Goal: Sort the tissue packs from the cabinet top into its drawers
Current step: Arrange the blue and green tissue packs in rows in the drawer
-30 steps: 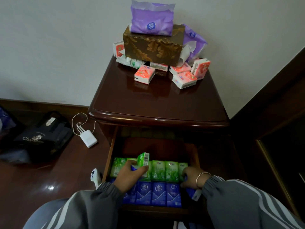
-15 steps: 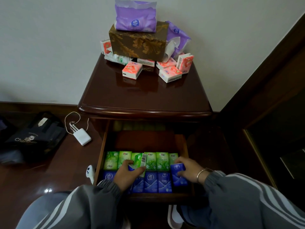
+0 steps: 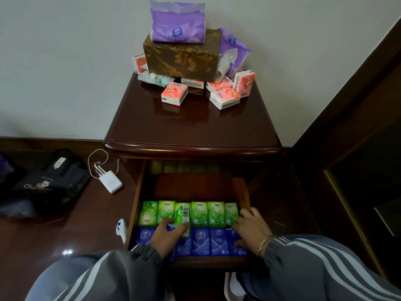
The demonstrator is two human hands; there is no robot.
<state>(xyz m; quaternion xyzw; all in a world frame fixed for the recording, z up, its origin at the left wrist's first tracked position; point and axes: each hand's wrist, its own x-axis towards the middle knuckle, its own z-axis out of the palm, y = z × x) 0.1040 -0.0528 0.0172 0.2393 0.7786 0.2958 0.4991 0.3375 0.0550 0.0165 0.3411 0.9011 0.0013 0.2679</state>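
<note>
gripping tilted green tissue pack [image 3: 181,215] in left hand [image 3: 168,234]; pressing blue packs [image 3: 200,242] with spread right hand [image 3: 249,227]. likely to jam crooked, buckling tight green row [image 3: 206,213].

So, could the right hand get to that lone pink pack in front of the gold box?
Probably yes: the right hand seems to grip nothing, and only bare cabinet top lies before the pink pack.

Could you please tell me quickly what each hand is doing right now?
Left hand: grips a tilted green plastic-wrapped tissue pack in the wooden drawer.
Right hand: rests on the rightmost dark blue tissue pack; grip cannot be told.
</note>
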